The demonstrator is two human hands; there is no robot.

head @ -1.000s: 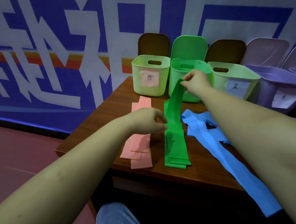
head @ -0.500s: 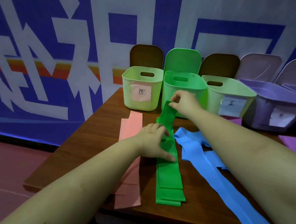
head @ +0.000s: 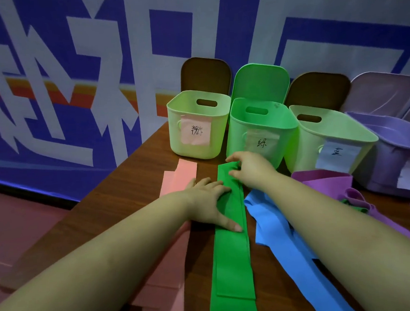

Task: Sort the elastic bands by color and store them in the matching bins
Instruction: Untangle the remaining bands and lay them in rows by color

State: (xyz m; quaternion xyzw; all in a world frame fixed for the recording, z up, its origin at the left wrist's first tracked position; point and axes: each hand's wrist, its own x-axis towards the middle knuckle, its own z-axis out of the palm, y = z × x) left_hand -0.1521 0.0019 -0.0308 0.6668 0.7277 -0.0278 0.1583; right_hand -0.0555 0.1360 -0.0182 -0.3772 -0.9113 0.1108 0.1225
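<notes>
Since the earlier frames, our right hand (head: pixel 251 170) has come down from the rim of the bright green bin (head: pixel 261 132) to the surface (head: pixel 133 192), bringing the far end of the green bands (head: pixel 232 248) with it, and our left hand (head: pixel 211 204) has flattened onto them. We now see the green bands lying straight along the surface, stacked in layers, running from just in front of the bright green bin toward us. Our left hand rests open on the strip, fingers straight and spread, pressing it down near the middle of its far half. Our right hand sits at the strip's far end with fingers curled over the folded edge, pinching the green material against the surface. Pink bands (head: pixel 178 176) lie to the left of the green ones, partly under our left forearm, in front of the pale bin with the pink label (head: pixel 197 125). Blue bands (head: pixel 280 237) trail to the right of the green stack, under our right forearm. Purple bands (head: pixel 322 180) lie bunched further right, before the pale bin with the white label (head: pixel 329 139) and the purple bin (head: pixel 398 156). Lids stand behind the bins.
</notes>
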